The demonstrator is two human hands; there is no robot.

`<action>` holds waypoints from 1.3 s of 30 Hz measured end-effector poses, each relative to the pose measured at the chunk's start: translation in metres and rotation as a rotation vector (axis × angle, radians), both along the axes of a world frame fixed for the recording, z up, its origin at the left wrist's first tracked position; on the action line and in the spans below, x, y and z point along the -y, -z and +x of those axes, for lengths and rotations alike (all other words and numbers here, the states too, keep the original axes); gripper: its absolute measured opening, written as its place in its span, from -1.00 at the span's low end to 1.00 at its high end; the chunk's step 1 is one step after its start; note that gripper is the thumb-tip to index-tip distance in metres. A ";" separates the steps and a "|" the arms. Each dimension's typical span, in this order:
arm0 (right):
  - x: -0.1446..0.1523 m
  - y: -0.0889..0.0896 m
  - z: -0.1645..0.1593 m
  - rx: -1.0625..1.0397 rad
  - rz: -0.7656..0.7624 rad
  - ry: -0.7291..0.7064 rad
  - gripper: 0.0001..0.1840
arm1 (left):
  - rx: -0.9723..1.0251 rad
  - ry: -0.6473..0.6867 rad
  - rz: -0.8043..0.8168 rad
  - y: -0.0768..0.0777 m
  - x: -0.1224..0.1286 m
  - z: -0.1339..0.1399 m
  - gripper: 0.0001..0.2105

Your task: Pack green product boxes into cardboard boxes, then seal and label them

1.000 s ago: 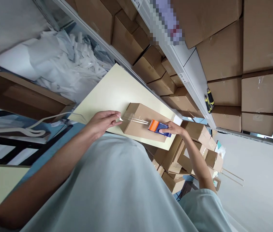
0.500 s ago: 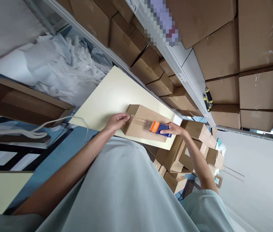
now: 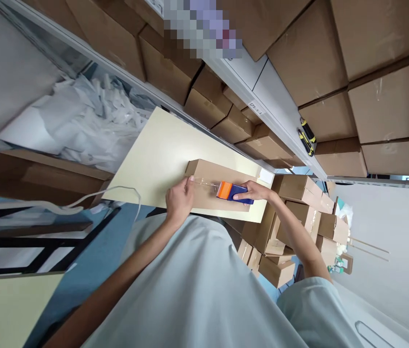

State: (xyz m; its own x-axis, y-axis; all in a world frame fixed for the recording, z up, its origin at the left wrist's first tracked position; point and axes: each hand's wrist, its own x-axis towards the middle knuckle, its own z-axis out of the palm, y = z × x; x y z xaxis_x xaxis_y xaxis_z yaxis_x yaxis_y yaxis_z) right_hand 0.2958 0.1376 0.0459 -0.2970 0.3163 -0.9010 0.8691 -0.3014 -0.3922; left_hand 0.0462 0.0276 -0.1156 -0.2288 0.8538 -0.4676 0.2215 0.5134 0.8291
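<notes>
A closed cardboard box [image 3: 208,195] lies lengthwise on a pale yellow board [image 3: 153,154]. My left hand [image 3: 180,199] is closed against the box's left end, its thumb on the top edge and its other fingers partly hidden. In my right hand [image 3: 257,190] is an orange and blue tape dispenser [image 3: 231,191], held low over the box top. A shiny strip of clear tape [image 3: 204,183] runs along the top between the left thumb and the dispenser's orange end.
Shelves behind the board carry many cardboard boxes [image 3: 328,116], with two yellow-and-black utility knives [image 3: 306,137] on the shelf edge. Crumpled white paper [image 3: 92,116] piles at left above an open carton [image 3: 41,176]. A white cable [image 3: 92,191] hangs nearby. More boxes [image 3: 295,212] are stacked at right.
My left hand has shifted from a light pinch at the box's end to a closed grip against it. The dispenser has moved slightly left along the box, and the view has tilted.
</notes>
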 end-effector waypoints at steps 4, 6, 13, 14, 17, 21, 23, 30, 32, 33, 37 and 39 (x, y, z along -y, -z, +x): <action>0.000 0.007 0.006 -0.058 0.013 -0.021 -0.31 | -0.045 -0.010 0.009 -0.001 -0.005 0.017 -0.51; 0.000 0.011 0.008 -0.105 0.006 -0.027 -0.32 | -0.048 -0.041 -0.004 0.005 -0.006 0.020 -0.56; 0.001 0.012 0.007 -0.180 0.011 -0.037 -0.28 | -0.029 -0.068 0.063 0.015 -0.008 0.015 -0.58; 0.001 0.011 0.007 -0.186 0.016 -0.050 -0.27 | -0.038 -0.067 0.062 0.014 -0.009 0.016 -0.57; -0.001 0.009 0.011 -0.192 0.011 -0.080 -0.25 | -0.060 -0.058 0.042 0.010 -0.013 0.022 -0.56; -0.005 0.001 0.037 -0.169 0.035 -0.152 -0.22 | -0.083 -0.059 0.038 0.009 -0.017 0.034 -0.61; -0.006 -0.007 0.062 -0.150 0.025 -0.159 -0.20 | -0.120 -0.065 0.033 0.010 -0.018 0.038 -0.66; 0.001 -0.050 0.172 -0.031 -0.106 -0.109 -0.15 | -0.182 -0.069 0.000 0.005 -0.021 0.042 -0.68; 0.004 -0.058 0.200 -0.003 -0.112 -0.108 -0.14 | -0.201 -0.061 -0.004 0.002 -0.022 0.044 -0.65; 0.005 -0.060 0.211 0.010 -0.118 -0.102 -0.13 | -0.212 -0.057 -0.007 0.000 -0.023 0.045 -0.64; 0.005 -0.052 0.234 0.057 -0.114 -0.101 -0.12 | -0.247 -0.053 -0.013 -0.002 -0.024 0.048 -0.62; 0.004 -0.038 0.237 0.088 -0.086 -0.122 -0.14 | -0.264 -0.059 -0.010 -0.001 -0.024 0.049 -0.61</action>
